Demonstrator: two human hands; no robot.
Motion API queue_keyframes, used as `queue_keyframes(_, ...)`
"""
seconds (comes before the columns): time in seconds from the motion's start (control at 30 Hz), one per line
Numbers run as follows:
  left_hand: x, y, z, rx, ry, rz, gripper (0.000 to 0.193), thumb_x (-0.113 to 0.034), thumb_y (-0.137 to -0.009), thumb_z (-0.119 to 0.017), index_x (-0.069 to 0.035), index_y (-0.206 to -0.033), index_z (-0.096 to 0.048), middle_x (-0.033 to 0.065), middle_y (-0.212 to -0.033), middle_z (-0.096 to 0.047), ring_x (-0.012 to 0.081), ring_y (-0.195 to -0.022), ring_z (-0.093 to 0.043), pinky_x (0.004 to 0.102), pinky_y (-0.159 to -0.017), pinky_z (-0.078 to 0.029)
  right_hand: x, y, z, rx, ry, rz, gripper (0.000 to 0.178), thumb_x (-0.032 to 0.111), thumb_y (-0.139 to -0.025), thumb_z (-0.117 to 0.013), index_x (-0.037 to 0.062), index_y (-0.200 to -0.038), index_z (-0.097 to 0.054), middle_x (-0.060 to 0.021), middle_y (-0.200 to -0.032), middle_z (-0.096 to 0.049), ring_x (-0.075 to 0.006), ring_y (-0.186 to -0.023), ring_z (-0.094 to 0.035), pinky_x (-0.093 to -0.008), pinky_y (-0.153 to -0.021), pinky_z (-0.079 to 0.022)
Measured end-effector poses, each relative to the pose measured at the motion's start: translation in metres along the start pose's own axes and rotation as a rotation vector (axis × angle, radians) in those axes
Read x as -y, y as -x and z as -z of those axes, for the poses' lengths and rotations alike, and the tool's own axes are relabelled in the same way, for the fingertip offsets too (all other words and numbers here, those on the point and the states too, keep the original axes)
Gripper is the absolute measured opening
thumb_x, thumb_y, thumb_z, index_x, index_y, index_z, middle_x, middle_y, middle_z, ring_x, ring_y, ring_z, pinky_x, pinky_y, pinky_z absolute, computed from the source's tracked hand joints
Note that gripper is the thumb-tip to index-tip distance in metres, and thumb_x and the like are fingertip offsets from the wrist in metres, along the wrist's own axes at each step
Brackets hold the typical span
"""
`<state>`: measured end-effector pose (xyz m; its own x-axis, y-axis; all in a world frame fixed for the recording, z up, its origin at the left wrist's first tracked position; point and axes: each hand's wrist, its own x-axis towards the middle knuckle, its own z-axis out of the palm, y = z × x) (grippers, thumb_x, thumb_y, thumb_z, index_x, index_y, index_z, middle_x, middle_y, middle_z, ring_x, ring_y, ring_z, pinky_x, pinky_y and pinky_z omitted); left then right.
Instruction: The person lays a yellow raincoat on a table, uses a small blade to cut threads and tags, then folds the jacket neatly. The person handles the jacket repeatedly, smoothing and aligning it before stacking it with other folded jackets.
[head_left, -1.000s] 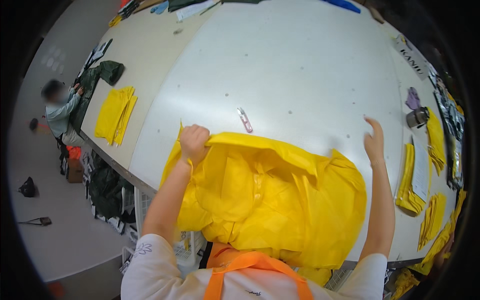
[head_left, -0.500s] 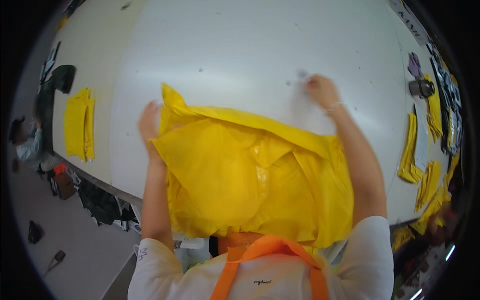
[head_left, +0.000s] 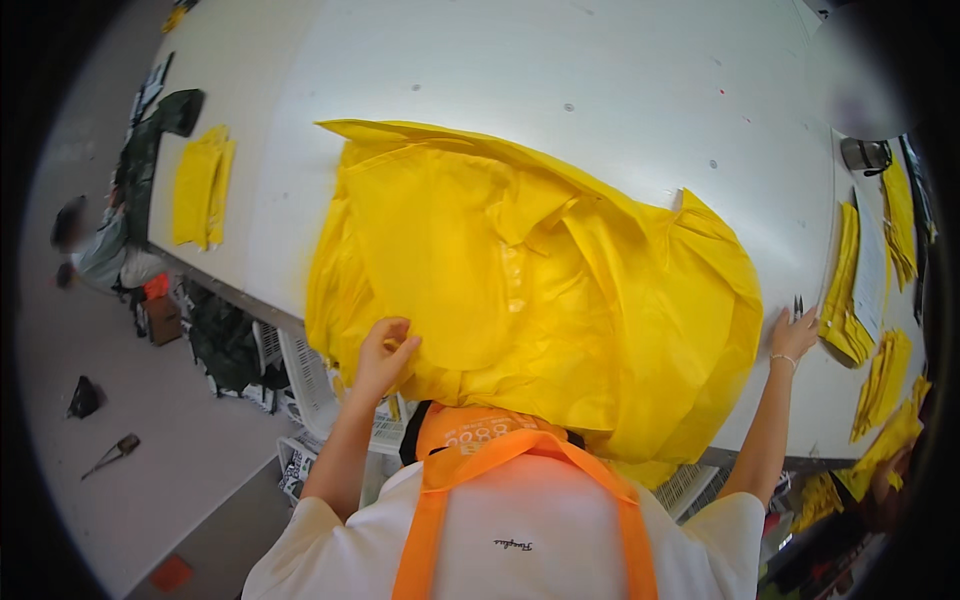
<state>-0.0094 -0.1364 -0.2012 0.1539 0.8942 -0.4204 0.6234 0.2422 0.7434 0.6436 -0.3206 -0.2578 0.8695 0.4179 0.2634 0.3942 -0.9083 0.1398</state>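
A large yellow garment [head_left: 440,270], of smooth coated-looking cloth, lies spread and rumpled across the table edge in front of me. Its far edge is folded into a long strip, and the near part hangs toward my lap. My left hand [head_left: 388,352] hovers at or just over its near left part, fingers loosely bent, thumb apart from them and no cloth visibly gripped. Out on the table right of the garment is my right hand [head_left: 793,336]. Its fingers close around small dark thread snips [head_left: 798,305], whose pointed tips stick out beyond them.
Folded yellow pieces [head_left: 200,188] lie at the table's left; more yellow bundles [head_left: 846,300] lie at the right, beside a white sheet [head_left: 872,265] and a dark flask [head_left: 865,155]. White plastic baskets [head_left: 308,380] stand below the table edge [head_left: 225,283]. Another person [head_left: 100,250] sits far left.
My right hand has come down from beyond the garment to the snips at the right. My left hand has left the far left corner and drawn back nearer me. The view has shifted.
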Motion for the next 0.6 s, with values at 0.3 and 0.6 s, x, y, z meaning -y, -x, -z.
queue_keyframes(0.3, -0.071, -0.162, 0.058, -0.429, -0.214, -0.556, 0.030, -0.014, -0.083, -0.058, -0.004, -0.111, -0.057, 0.0119, -0.115, -0.057, 0.0288, -0.107, -0.054, 0.0339, -0.091, -0.042, 0.188, 0.041, 0.114, 0.357, -0.731, 1.128, 0.045, 0.004, -0.077, -0.058, 0.0113, -0.121, -0.050, -0.0121, -0.134, -0.041, -0.0299, -0.128, -0.033, -0.0375, -0.106, -0.027)
queue_keyframes(0.6, -0.083, -0.295, -0.021, -0.265, -0.919, -0.480, 0.049, -0.041, -0.091, -0.043, -0.020, -0.135, -0.041, 0.0019, -0.145, -0.031, 0.0258, -0.134, -0.024, 0.0483, -0.109, -0.012, 0.254, -0.019, 0.043, 0.389, -0.470, 0.325, 0.027, 0.034, -0.089, -0.052, 0.0071, -0.088, -0.055, -0.0117, -0.070, -0.063, -0.0311, -0.067, -0.061, -0.0391, -0.062, -0.047)
